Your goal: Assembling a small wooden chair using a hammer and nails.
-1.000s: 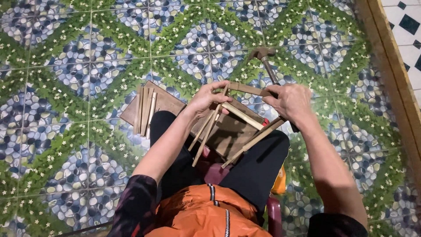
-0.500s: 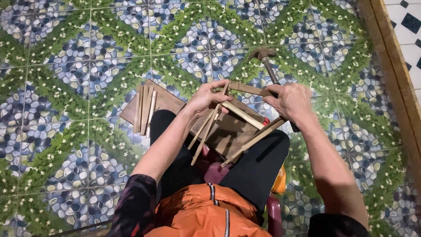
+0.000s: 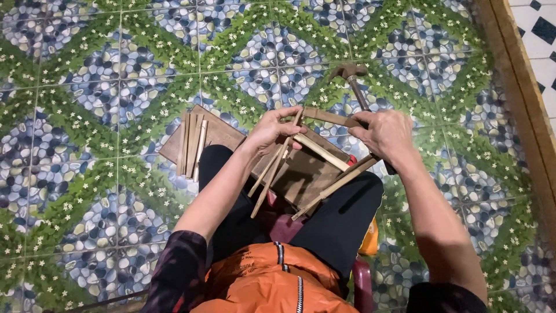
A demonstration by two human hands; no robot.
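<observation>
Bamboo strips (image 3: 301, 168) | left hand (image 3: 271, 128) clamped on them | right hand (image 3: 385, 134) gripping too

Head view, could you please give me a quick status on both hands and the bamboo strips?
Left hand shut on bamboo strips. Right hand shut on a flat strip at the frame's top. Hammer lies on the floor beyond; spare strips on the board.

Looking straight down at someone's lap over a pebble-and-flower tiled floor (image 3: 87, 69). Left hand (image 3: 272, 128) pinches a couple of thin bamboo strips (image 3: 269, 177), right hand (image 3: 385, 134) grips a strip frame (image 3: 330, 152) above a wooden board (image 3: 223, 134). More strips (image 3: 191, 145) lie on the board at 9 o'clock, and a hammer (image 3: 350, 74) rests on the floor at 12.
</observation>
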